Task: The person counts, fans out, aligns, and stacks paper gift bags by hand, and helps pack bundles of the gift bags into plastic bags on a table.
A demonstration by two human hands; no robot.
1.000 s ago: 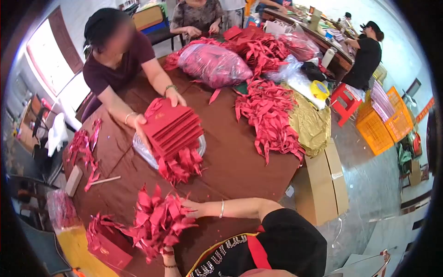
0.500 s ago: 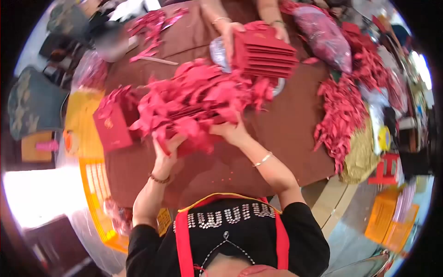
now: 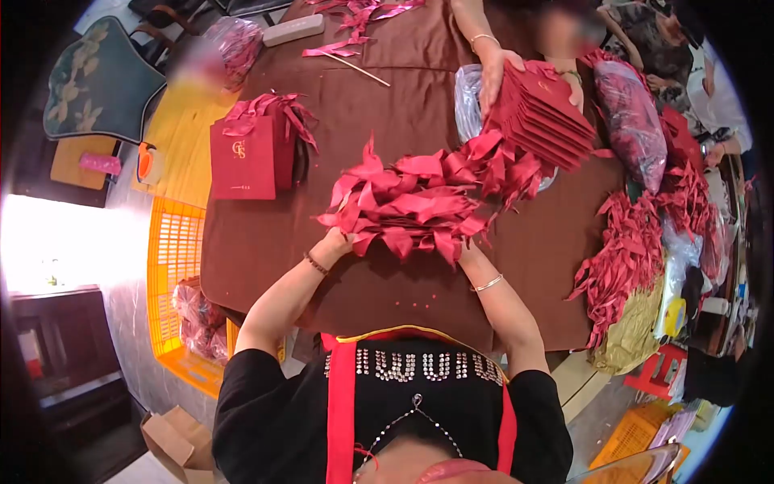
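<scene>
- The left hand [image 3: 337, 240] and right hand [image 3: 468, 252] clamp the two ends of a flat bundle of red paper bags with ribbon handles [image 3: 419, 203] — lying mid-table on the brown tablecloth [image 3: 387, 105].
- At 10 o'clock, a standing red gift bag [image 3: 244, 158].
- At 1 o'clock, a co-worker's hand [image 3: 492, 68] grips a stack of red bags [image 3: 548, 114].

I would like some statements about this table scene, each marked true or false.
1. Both hands, the left hand and the right hand, hold the bundle of red ribbon-handled bags. True.
2. The table has a white cover. False: it is dark brown.
3. A red bag with gold letters stands at the left part of the table. True.
4. The other person's hand rests on a stack of blue books. False: it rests on a stack of red bags.
</scene>
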